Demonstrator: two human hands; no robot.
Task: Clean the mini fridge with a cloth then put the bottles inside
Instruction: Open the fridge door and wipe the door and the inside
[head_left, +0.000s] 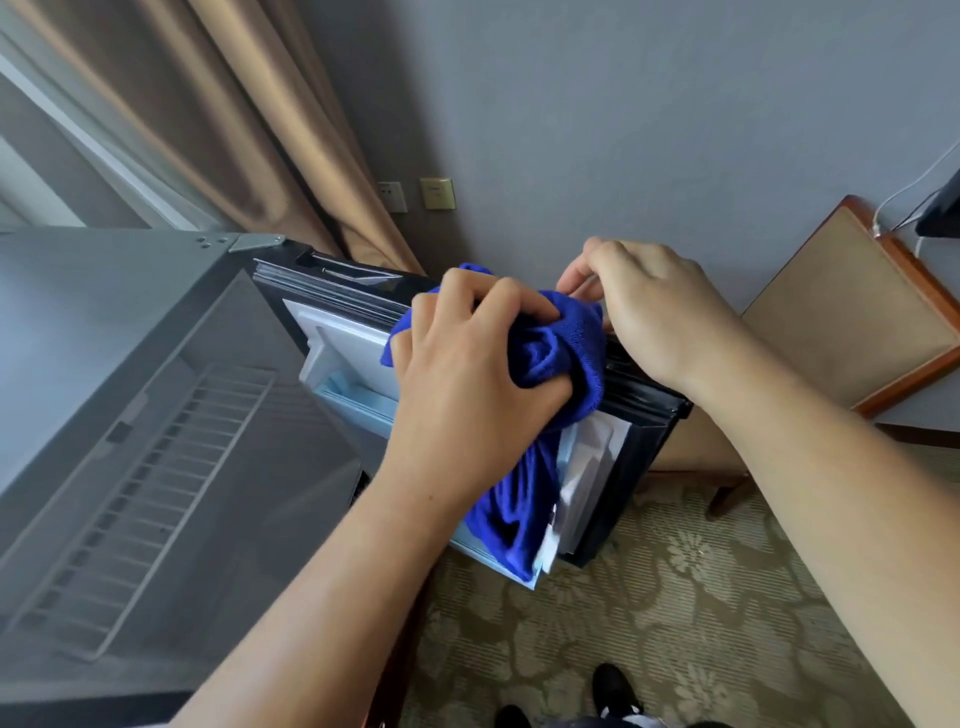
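The grey mini fridge (104, 322) stands at the left with its door (332, 306) swung open toward the wall, white inner shelf facing me. Inside the fridge a wire rack (156, 493) shows. My left hand (467, 379) is shut on a bunched blue cloth (561, 358) pressed against the door's top edge and inner side; part of the cloth hangs down over the door lining. My right hand (649, 312) grips the door's upper edge beside the cloth. No bottles are in view.
A brown curtain (249, 130) hangs behind the fridge, with two wall sockets (415, 195) beside it. A wooden chair with a beige seat (852, 312) stands at the right. Patterned carpet (675, 623) lies below; my shoes (613, 691) show at the bottom edge.
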